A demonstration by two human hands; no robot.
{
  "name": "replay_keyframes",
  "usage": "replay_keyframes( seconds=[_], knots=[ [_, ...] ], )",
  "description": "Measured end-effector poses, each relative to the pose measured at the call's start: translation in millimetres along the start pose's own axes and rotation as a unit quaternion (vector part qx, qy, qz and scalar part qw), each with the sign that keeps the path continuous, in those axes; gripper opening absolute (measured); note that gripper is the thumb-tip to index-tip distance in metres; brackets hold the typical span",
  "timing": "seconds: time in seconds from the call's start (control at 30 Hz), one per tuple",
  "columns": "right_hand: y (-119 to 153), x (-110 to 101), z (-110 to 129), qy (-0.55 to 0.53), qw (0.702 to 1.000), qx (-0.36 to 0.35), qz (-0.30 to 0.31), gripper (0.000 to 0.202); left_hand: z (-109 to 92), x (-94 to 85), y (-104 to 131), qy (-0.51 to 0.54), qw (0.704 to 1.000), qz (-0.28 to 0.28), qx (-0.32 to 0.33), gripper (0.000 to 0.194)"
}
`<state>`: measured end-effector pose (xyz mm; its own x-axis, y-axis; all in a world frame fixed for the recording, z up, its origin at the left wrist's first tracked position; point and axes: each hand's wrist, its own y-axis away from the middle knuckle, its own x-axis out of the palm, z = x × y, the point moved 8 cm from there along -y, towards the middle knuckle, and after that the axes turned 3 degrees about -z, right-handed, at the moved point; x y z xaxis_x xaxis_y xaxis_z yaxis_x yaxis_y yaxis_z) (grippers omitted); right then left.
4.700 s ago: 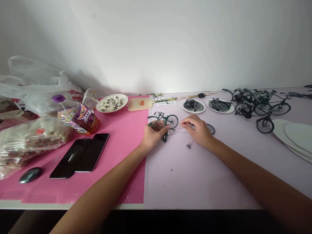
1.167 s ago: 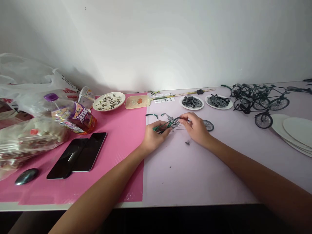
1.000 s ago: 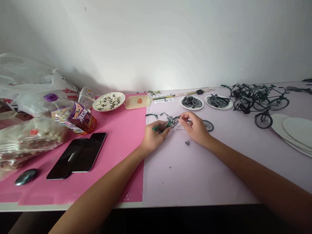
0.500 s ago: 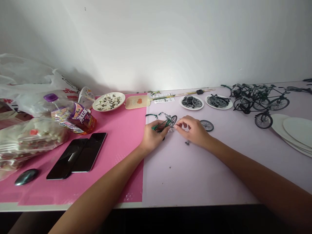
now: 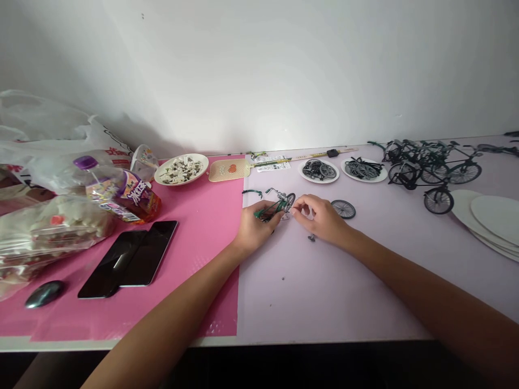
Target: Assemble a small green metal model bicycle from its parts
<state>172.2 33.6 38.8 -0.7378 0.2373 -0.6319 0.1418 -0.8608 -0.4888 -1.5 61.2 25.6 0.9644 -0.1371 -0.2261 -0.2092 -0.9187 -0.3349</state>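
Note:
A green toy bicycle [image 5: 283, 203] with silver handlebars and one spoked wheel is in my left hand [image 5: 256, 223], whose fingers and thumb close round its frame and hide part of it. My right hand [image 5: 318, 216] is beside that wheel, thumb and forefinger pinched together; whatever is between them is too small to make out. Behind the right hand lies a loose spoked wheel [image 5: 344, 209]. A small grey part [image 5: 311, 237] rests just below the right hand. Beyond the left hand is a curved green piece [image 5: 252, 192].
Two plates of dark bicycle parts [image 5: 319, 171] stand by the wall. Several assembled toy bicycles [image 5: 433, 165] crowd the right, near stacked white plates [image 5: 497, 219]. On the pink side are phones [image 5: 148, 254], a mouse [image 5: 44, 294], a drink bottle [image 5: 121, 189] and a bowl of pieces [image 5: 181, 170].
The toy bicycle has tilted slightly in my left hand, its handlebars shifting a little. My right fingers have barely moved beside the wheel.

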Motion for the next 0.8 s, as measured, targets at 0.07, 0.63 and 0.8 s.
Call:
replay_keyframes(
  seconds=[0.07, 0.63, 0.8],
  knots=[
    [-0.3, 1.5, -1.8, 0.005, 1.0, 0.007, 0.011, 0.015, 0.2, -0.2, -0.2, -0.001, 1.0, -0.001, 0.001, 0.018],
    [0.1, 5.1, -5.4, -0.012, 0.999, 0.025, 0.035, 0.029, 2.0, -0.5, -0.6, 0.003, 1.0, 0.0, 0.001, 0.02],
    [0.3, 2.4, -3.9, -0.019, 0.999, 0.031, 0.009, 0.011, 0.1, -1.8, -0.3, -0.002, 1.0, -0.004, 0.003, 0.019]
  ],
)
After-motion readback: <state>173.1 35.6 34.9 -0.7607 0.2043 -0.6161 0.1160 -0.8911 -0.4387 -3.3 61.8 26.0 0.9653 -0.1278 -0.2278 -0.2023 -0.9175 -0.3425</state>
